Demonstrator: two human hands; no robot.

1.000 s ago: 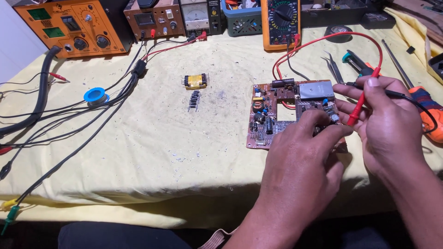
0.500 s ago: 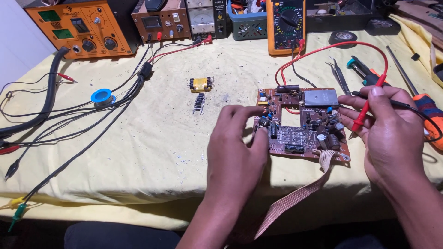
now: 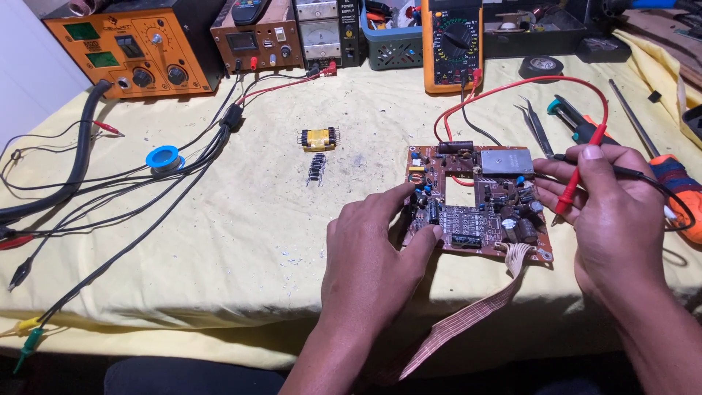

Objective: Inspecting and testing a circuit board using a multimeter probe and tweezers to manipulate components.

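A brown circuit board [image 3: 482, 219] with a square cut-out and a metal shield lies flat on the yellow cloth [image 3: 241, 241]. My left hand [image 3: 373, 256] grips its left edge, thumb and fingers on the board. My right hand [image 3: 610, 212] holds a red test probe [image 3: 578, 179] and a black test probe [image 3: 621, 172] together, tips just right of the board. Red and black leads run back to an orange multimeter [image 3: 447, 44]. A flat ribbon cable [image 3: 468, 322] hangs from the board's lower right over the table edge.
A small yellow transformer [image 3: 319, 138] and a dark component [image 3: 316, 167] lie mid-table. A blue solder reel [image 3: 163, 158] sits among black cables at left. Bench power supplies [image 3: 139, 47] line the back. Tweezers [image 3: 537, 128], a green-handled tool [image 3: 578, 124] and an orange-handled screwdriver [image 3: 676, 190] lie at right.
The board, first near-side up under both hands, was turned and now lies flat with its parts upward. My left hand shifted to its left edge. The right hand kept both probes.
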